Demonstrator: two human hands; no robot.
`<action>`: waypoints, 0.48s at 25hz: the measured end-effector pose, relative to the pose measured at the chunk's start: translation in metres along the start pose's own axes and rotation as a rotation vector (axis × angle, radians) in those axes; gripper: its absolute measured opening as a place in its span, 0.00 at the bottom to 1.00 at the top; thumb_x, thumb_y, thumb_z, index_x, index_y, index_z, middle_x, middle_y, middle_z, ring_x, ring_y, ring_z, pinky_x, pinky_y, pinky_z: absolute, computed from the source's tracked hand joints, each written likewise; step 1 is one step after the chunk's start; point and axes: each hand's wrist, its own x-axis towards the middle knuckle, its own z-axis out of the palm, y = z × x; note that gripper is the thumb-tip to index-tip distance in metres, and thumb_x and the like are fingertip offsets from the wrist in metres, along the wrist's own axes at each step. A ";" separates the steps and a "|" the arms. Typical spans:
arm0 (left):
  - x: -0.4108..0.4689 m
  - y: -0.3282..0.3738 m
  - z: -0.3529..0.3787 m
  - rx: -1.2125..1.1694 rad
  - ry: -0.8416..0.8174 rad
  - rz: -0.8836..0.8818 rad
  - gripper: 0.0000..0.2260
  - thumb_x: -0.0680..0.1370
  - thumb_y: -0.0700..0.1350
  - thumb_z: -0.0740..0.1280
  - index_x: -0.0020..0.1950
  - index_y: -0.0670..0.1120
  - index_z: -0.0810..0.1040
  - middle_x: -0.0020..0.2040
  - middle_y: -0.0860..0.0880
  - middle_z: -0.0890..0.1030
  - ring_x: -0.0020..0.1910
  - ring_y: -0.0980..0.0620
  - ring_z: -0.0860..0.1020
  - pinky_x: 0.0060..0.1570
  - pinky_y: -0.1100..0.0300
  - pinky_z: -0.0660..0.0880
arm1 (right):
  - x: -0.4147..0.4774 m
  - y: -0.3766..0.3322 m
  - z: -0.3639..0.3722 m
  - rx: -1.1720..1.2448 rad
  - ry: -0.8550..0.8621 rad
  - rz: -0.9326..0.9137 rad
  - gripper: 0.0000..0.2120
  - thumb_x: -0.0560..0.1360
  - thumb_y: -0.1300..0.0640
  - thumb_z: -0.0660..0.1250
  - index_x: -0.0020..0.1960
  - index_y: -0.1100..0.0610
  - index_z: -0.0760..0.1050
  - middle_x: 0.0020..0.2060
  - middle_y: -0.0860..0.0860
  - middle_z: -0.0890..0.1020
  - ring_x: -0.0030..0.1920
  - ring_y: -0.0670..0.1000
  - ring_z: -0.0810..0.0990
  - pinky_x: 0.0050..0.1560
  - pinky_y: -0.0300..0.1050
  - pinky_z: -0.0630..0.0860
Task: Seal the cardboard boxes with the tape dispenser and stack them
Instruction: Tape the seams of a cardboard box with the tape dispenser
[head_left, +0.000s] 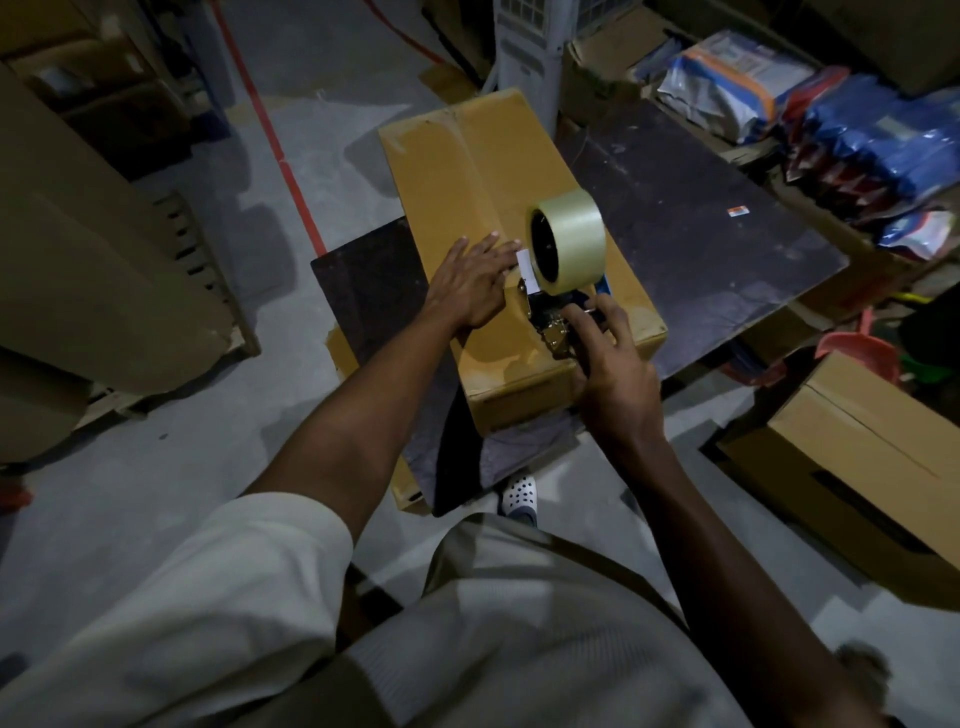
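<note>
We are at the sealing step. The box (467, 171) lies lengthwise on the dark worktop (701, 218), its far end toward 12 o'clock and its near end toward 6. Our left hand (475, 283) lies flat on the lid, fingers straight and spread, pressing down just at 9 o'clock of the dispenser (558, 306). Our right hand (608, 358) has its fingers curled round the dispenser's handle, and the roll (569, 241) stands upright over the near half of the lid, close to the seam (480, 171). In this dim light we cannot tell how much of the seam already carries tape.

Next, we judge, the tape must run on to the near edge and down the front face, with the left hand holding the flaps level, then be cut with a tilt of the blade. Stacking is not yet begun; a second box (872, 457) waits on the floor at 4 o'clock.
</note>
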 end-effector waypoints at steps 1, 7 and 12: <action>0.000 -0.001 0.002 0.008 -0.007 0.001 0.20 0.85 0.47 0.52 0.78 0.53 0.68 0.80 0.54 0.64 0.81 0.51 0.55 0.80 0.45 0.47 | -0.006 0.002 -0.001 0.000 0.015 -0.009 0.35 0.71 0.72 0.68 0.73 0.50 0.68 0.77 0.54 0.65 0.37 0.62 0.81 0.27 0.43 0.70; -0.001 0.008 0.002 0.014 -0.010 -0.019 0.21 0.85 0.48 0.50 0.78 0.57 0.66 0.81 0.56 0.62 0.81 0.51 0.55 0.79 0.44 0.47 | -0.028 0.011 -0.001 0.004 0.082 -0.020 0.36 0.69 0.72 0.68 0.73 0.48 0.69 0.75 0.51 0.66 0.43 0.59 0.82 0.29 0.48 0.80; -0.028 0.028 0.005 -0.036 -0.007 0.131 0.16 0.84 0.44 0.55 0.71 0.46 0.74 0.80 0.47 0.65 0.81 0.47 0.56 0.79 0.42 0.50 | -0.037 0.015 0.006 0.041 0.105 0.028 0.36 0.70 0.70 0.69 0.74 0.47 0.68 0.75 0.50 0.67 0.42 0.60 0.81 0.29 0.43 0.75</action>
